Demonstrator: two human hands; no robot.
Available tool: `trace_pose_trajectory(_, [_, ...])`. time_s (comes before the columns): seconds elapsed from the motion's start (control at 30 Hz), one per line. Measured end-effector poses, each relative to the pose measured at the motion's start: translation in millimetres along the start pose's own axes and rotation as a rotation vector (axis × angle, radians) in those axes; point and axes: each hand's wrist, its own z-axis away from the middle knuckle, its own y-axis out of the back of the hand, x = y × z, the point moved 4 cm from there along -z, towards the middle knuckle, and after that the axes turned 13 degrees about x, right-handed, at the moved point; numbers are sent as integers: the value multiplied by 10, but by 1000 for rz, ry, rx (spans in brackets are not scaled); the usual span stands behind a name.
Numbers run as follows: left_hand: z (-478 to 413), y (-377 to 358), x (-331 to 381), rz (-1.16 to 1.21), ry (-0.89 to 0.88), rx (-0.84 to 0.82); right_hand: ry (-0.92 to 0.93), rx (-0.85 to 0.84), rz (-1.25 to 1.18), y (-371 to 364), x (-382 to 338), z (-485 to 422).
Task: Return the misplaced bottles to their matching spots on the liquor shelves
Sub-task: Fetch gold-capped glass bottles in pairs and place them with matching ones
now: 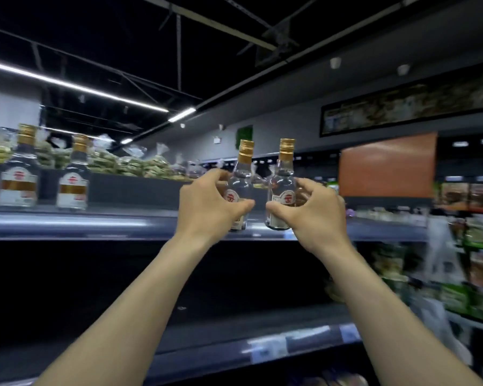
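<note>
A fall is judged the main hazard. The left-hand bottle [241,179] and the right-hand bottle [283,174] are held upright at the front lip of the top shelf [95,221]. If either were let go before its base is fully borne by that shelf, it could tip over the lip and be dropped. Whether the bases are already set on the top shelf or are just above it cannot be told, since they are partly hidden by the hands and the picture is blurred. A knock is also possible: the two bottles are kept just beside each other at the lip, and glass could be struck on glass if they were pushed back together. A wrong placement seems less likely, as two matching bottles [74,182] with gold caps are seen standing farther left on the same top shelf, well apart from the held pair. The left hand [207,201] is curled round the left-hand bottle, its thumb laid across the front label and its fingers [221,174] wrapped behind the shoulder. The right hand [315,215] is curled round the right-hand bottle likewise, with its fingers [307,185] at the far side. Both necks and caps are left bare above the fingers.
</note>
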Motion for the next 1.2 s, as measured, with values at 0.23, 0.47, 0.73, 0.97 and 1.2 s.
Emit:
trace_pose_trajectory(0.23, [1493, -994, 908, 138, 153, -191, -111, 50, 153, 1762, 1092, 442])
trace_pose_trajectory(0.47, [3244, -1990, 1872, 305, 261, -495, -355, 120, 316, 3651, 2169, 1112])
trace_pose_trajectory(0.73, [4932, -2990, 2940, 375, 336, -811, -574, 209, 551, 5437, 2922, 1922])
trace_pose_trajectory(0.97, [6088, -3810, 3836, 490, 302, -1032, -666, 286, 746, 6654, 3680, 2328])
trace_pose_trajectory(1.2, [7217, -5066, 4817, 583, 331, -1158, -720, 356, 870, 7872, 4816, 2214])
